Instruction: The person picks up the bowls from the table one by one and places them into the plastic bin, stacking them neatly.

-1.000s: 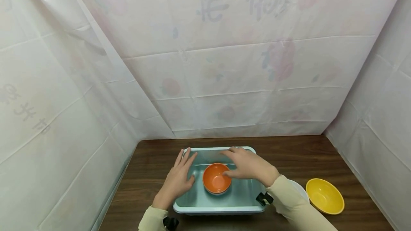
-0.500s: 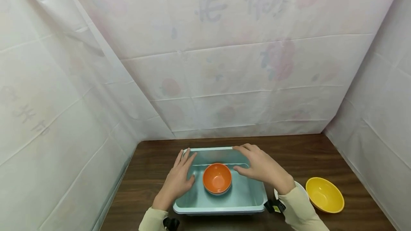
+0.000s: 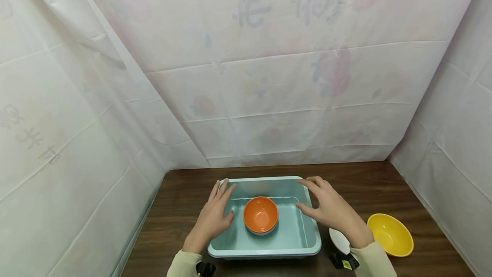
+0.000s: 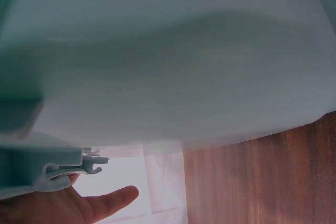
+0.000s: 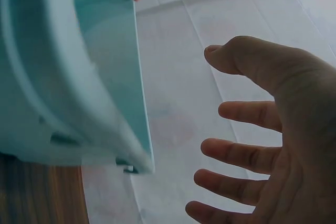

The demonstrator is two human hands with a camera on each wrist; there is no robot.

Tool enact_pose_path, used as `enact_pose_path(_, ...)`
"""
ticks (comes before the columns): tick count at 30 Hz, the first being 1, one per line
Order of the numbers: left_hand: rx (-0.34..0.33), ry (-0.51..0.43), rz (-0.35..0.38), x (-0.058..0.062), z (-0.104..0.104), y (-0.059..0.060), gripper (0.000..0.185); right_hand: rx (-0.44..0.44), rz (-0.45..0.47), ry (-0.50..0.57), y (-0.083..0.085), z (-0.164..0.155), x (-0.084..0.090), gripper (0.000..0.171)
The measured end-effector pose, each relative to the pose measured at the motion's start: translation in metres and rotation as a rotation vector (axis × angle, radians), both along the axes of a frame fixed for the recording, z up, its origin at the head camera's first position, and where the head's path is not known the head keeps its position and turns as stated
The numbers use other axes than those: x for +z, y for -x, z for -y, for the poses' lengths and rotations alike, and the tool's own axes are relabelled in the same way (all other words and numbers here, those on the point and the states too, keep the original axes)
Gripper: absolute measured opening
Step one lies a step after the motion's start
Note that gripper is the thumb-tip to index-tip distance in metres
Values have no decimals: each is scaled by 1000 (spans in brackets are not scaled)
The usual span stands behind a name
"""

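Note:
A light blue plastic tub (image 3: 265, 251) stands on the dark wooden table (image 3: 369, 187). An orange bowl (image 3: 260, 213) sits in the tub's middle. My left hand (image 3: 217, 208) lies flat on the tub's left rim with straight fingers. The left wrist view shows only the blurred tub wall (image 4: 168, 66) and my thumb (image 4: 107, 202). My right hand (image 3: 313, 195) hovers by the tub's right rim, fingers spread and holding nothing. In the right wrist view the right hand (image 5: 252, 145) shows a gap to the tub edge (image 5: 134, 103).
A yellow bowl (image 3: 390, 234) rests on the table at the right. A white bowl (image 3: 340, 240) lies between it and the tub, partly hidden by my right wrist. White sheeting walls in the table on three sides.
My right hand has moved rightward from above the orange bowl to the tub's right rim. The left hand and the bowl have stayed in place.

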State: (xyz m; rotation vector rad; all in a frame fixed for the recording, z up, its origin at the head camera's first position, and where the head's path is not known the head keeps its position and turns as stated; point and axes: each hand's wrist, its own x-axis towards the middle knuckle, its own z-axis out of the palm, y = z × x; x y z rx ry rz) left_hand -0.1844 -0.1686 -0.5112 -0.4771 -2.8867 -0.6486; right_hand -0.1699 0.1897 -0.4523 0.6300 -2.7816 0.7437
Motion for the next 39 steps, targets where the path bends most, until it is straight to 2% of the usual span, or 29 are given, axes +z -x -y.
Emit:
enact_pose_path(8, 5, 0, 2, -2, 0, 1, 76, -83, -8, 26, -13, -24, -9, 63)
enact_pose_path(22, 10, -25, 20, -2, 0, -3, 78, -193, -5, 77, -36, -53, -41, 65)
enact_pose_path(30, 4, -35, 13, -3, 1, -3, 77, -184, -141, 30, -45, -59, -69, 68)
enact_pose_path(39, 7, -38, 28, -3, 1, -3, 78, -224, -133, -33, -52, -65, -90, 73)
